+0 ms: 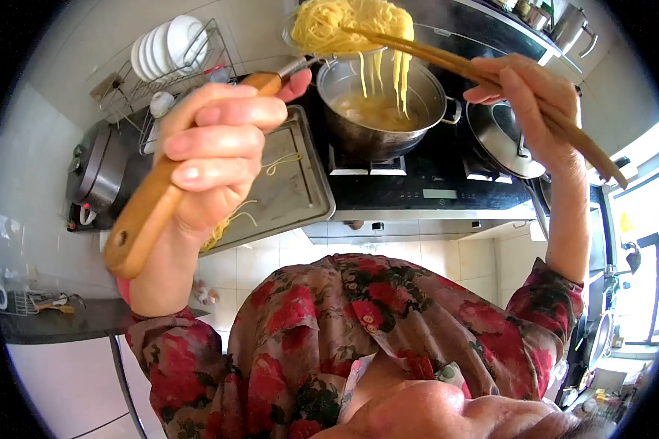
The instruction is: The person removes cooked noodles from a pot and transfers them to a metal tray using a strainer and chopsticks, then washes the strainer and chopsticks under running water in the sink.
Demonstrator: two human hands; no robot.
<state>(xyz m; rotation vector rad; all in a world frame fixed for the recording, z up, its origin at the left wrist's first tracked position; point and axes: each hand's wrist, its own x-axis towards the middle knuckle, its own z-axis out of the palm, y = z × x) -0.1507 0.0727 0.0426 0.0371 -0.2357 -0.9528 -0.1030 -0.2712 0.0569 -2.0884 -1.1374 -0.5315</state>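
Note:
My left hand (216, 150) is closed around the wooden handle of a strainer (145, 216), which is raised over the stove. Yellow noodles (351, 25) are heaped in its basket, and several strands dangle over the rim. Below them, a steel pot (377, 139) with cloudy liquid sits on the burner; the lowest strands hang into its opening. My right hand (538, 110) grips long wooden chopsticks (447, 62). Their tips touch the noodle heap. The strainer's basket is mostly covered by the noodles.
Left of the pot lies a metal tray (304, 186) with stray noodles. A lidded pan (501, 143) occupies the right burner, its handle projecting toward me. At the back left, a wire rack (216, 51) holds white plates (183, 36) beside a dark cooker (99, 172).

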